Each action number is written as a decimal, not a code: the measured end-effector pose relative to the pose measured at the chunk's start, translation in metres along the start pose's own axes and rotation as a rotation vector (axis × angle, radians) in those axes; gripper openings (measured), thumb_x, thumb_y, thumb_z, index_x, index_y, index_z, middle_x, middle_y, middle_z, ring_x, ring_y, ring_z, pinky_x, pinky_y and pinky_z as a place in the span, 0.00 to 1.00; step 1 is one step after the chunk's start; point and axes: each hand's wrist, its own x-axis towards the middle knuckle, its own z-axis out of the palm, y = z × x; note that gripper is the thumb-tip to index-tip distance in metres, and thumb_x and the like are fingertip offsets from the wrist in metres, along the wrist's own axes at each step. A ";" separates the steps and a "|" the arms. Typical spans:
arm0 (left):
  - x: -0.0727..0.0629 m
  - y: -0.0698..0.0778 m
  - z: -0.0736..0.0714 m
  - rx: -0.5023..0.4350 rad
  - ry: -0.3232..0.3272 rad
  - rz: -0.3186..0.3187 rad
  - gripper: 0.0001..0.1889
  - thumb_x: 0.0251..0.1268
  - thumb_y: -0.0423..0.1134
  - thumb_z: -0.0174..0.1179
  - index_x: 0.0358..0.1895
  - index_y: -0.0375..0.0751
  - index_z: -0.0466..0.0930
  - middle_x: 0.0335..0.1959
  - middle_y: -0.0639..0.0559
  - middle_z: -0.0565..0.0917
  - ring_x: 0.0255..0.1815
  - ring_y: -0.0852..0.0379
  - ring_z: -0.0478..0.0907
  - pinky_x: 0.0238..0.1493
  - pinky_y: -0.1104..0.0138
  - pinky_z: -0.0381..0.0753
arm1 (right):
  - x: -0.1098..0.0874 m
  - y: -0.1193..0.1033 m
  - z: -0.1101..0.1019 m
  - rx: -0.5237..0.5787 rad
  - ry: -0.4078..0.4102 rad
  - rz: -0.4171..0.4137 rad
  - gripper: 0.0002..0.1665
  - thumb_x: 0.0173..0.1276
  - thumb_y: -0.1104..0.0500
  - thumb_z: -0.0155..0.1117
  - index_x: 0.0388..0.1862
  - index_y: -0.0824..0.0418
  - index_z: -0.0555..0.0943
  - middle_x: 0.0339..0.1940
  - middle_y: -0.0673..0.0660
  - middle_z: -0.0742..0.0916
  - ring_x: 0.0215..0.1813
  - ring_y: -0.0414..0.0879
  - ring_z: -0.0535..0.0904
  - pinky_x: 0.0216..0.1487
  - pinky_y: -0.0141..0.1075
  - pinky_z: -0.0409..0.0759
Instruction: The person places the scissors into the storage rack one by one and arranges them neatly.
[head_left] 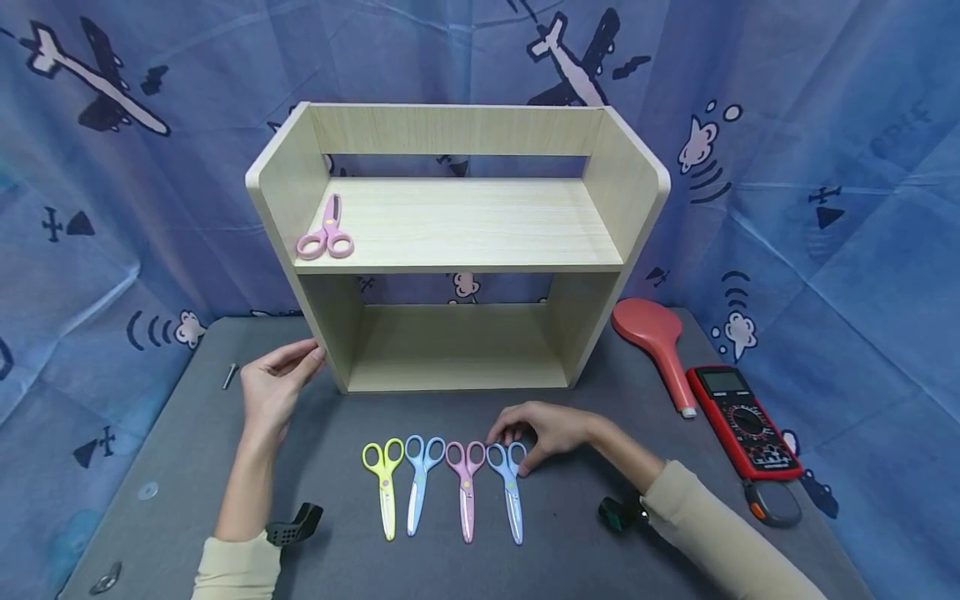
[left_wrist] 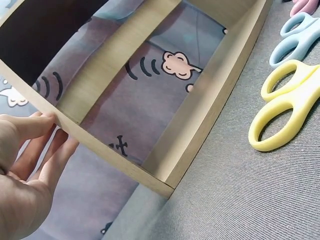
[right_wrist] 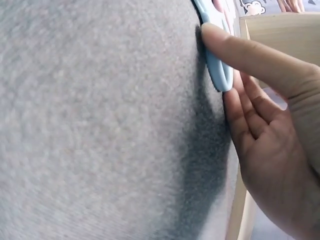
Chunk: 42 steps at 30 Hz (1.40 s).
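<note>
A pale wooden two-tier shelf (head_left: 457,225) stands at the back of the table. My left hand (head_left: 276,387) holds the front edge of its left side panel, thumb and fingertips at the board in the left wrist view. In front lies a row of scissors: yellow scissors (head_left: 386,487), blue scissors (head_left: 417,487), pink scissors (head_left: 466,492), and another blue pair (head_left: 512,500) at the right end. My right hand (head_left: 551,429) pinches the handle loops of that right-end pair, its thumb on the blue handle (right_wrist: 216,70). Another pink pair (head_left: 330,229) lies on the upper tier, at left.
Right of the shelf lie a red paddle-shaped thing with a handle (head_left: 660,346) and a red multimeter (head_left: 746,425). On the left side of the table are a small metal pin (head_left: 230,376), a clear disc (head_left: 147,491) and a small metal piece (head_left: 107,578). A printed blue curtain (head_left: 817,208) hangs behind.
</note>
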 end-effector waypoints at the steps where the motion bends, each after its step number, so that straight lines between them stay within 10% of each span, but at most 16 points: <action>1: 0.000 0.000 0.000 -0.003 0.001 0.001 0.16 0.68 0.28 0.75 0.56 0.25 0.88 0.39 0.59 0.95 0.41 0.64 0.94 0.51 0.70 0.95 | 0.000 -0.001 0.000 -0.008 -0.001 0.003 0.34 0.64 0.61 0.84 0.69 0.57 0.84 0.58 0.55 0.86 0.56 0.45 0.81 0.60 0.31 0.84; 27: 0.001 -0.001 0.000 -0.027 0.006 -0.008 0.16 0.67 0.27 0.75 0.55 0.25 0.89 0.38 0.58 0.95 0.40 0.63 0.94 0.52 0.68 0.95 | -0.025 -0.017 -0.001 0.011 -0.047 0.065 0.35 0.67 0.67 0.77 0.72 0.50 0.81 0.57 0.53 0.84 0.52 0.44 0.79 0.51 0.31 0.83; 42: 0.000 0.000 0.000 -0.011 0.003 -0.004 0.17 0.68 0.27 0.75 0.57 0.25 0.88 0.38 0.59 0.95 0.41 0.64 0.94 0.51 0.70 0.95 | -0.046 -0.033 -0.021 0.254 -0.314 0.089 0.35 0.68 0.67 0.76 0.74 0.61 0.79 0.56 0.66 0.86 0.36 0.33 0.78 0.36 0.19 0.81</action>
